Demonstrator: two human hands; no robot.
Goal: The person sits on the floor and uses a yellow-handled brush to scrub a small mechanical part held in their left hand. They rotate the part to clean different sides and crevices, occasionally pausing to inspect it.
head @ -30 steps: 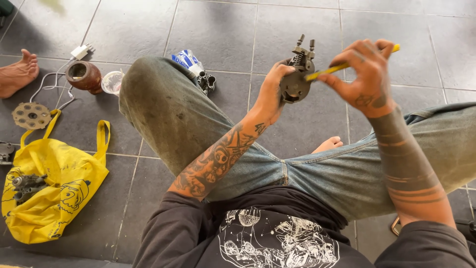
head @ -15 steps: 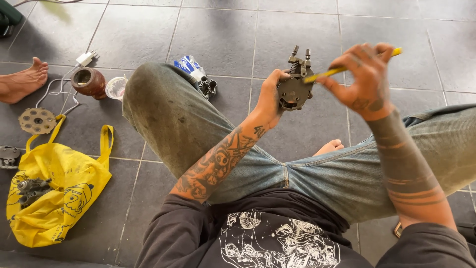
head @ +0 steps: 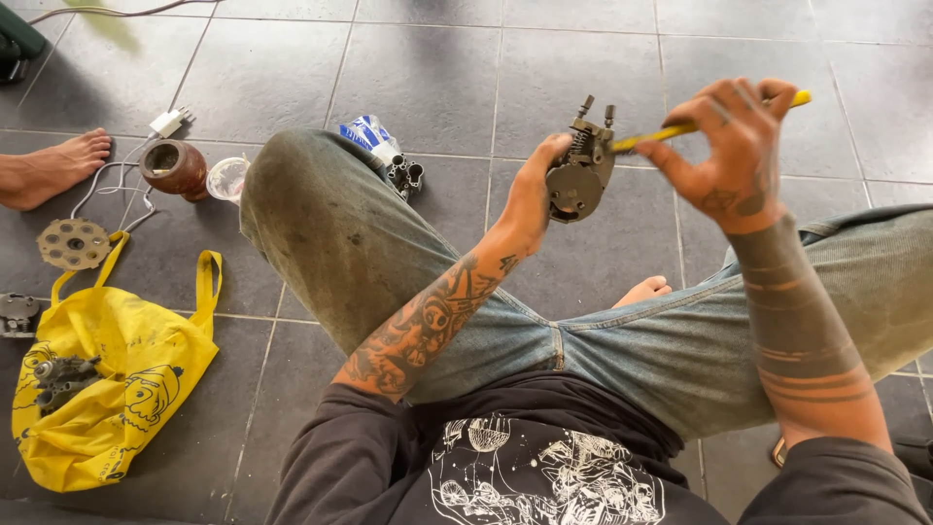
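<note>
Grey metal carburettor-like part (head: 580, 175) is hanging above the crossed knees, the left hand (head: 530, 199) clenching around its side. Right hand (head: 734, 156) is pinching a thin yellow tool (head: 680, 129) whose tip is touching the part's top. Yellow cloth bag (head: 107, 389) is lying on the tiled floor (head: 437, 68).

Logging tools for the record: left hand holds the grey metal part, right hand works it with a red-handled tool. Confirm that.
Wrong in one respect: the head view shows the tool in the right hand is yellow-handled, not red. The left hand does hold the grey metal part.
</note>
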